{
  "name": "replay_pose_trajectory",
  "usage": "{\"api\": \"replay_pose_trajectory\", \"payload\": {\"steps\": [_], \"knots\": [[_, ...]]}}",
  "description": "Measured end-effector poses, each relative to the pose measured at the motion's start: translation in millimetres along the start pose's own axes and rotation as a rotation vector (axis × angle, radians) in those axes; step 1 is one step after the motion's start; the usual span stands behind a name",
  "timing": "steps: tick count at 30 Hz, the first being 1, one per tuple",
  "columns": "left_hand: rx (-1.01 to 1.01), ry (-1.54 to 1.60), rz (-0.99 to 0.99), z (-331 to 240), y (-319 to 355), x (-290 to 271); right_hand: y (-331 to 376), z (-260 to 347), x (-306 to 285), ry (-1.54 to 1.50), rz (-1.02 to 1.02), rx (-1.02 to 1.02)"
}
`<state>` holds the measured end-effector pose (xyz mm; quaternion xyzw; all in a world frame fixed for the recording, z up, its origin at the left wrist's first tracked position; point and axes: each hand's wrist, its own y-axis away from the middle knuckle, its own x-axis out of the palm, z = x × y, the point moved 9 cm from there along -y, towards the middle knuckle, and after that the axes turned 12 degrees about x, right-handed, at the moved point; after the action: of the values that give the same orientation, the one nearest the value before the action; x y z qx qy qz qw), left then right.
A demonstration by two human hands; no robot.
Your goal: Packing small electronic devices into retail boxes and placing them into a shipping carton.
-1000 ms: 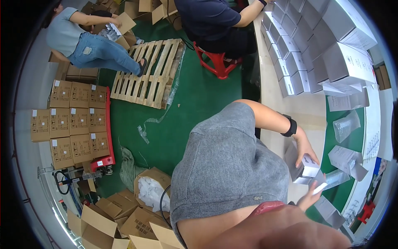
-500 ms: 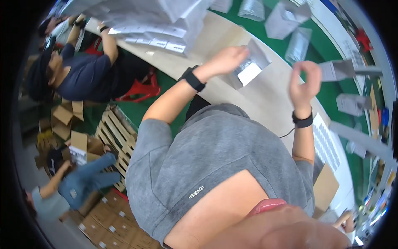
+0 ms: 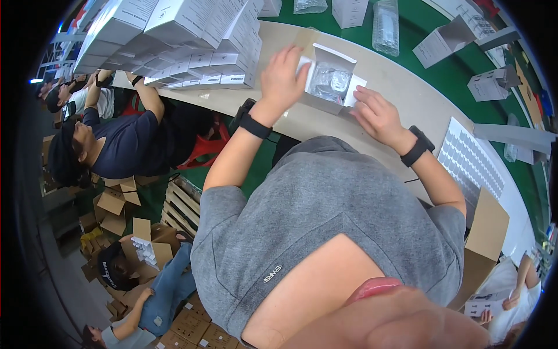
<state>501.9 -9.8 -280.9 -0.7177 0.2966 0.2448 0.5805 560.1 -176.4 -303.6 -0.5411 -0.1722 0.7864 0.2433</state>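
A small white carton (image 3: 324,102) lies on the table before me with its flaps raised. Inside it sits a bubble-wrapped item (image 3: 330,81); what the wrap covers I cannot make out. My left hand (image 3: 283,80) is at the carton's left side flap, fingers spread and thumb against that flap. On the other side, my right hand (image 3: 381,116) has its fingers stretched out, the tips by the right side flap (image 3: 355,90). Neither hand is closed round anything.
Stacked white cartons (image 3: 197,35) stand on the left of the pale table (image 3: 285,125). Beyond its curved edge, a green surface (image 3: 418,72) bears open cartons and a bubble-wrapped item (image 3: 385,29). A label sheet (image 3: 472,157) and brown box (image 3: 491,232) are right; co-workers sit left.
My right hand has come down from the right to the carton's right flap. My left hand has moved from over the carton to its left flap. The carton's side flaps now stand outward.
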Motion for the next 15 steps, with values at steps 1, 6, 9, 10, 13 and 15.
{"api": "replay_pose_trajectory", "payload": {"steps": [1,6,9,10,13,15], "knots": [[0.005,0.001,-0.001,-7,-4,-2,-1,2,-2,0.013,-0.039,0.006],[0.471,0.02,0.155,-71,-1,5,-20,5,-7,0.018,0.049,0.027],[0.413,-0.033,0.241,-68,2,12,-38,14,-6,0.06,0.134,-0.055],[0.408,-0.043,0.279,-65,3,12,-43,15,-7,0.063,0.127,-0.052],[0.395,-0.068,0.354,-60,4,12,-50,23,1,0.06,0.2,-0.151],[0.332,-0.037,0.398,-52,3,17,-54,14,4,0.101,0.251,-0.101]]}}
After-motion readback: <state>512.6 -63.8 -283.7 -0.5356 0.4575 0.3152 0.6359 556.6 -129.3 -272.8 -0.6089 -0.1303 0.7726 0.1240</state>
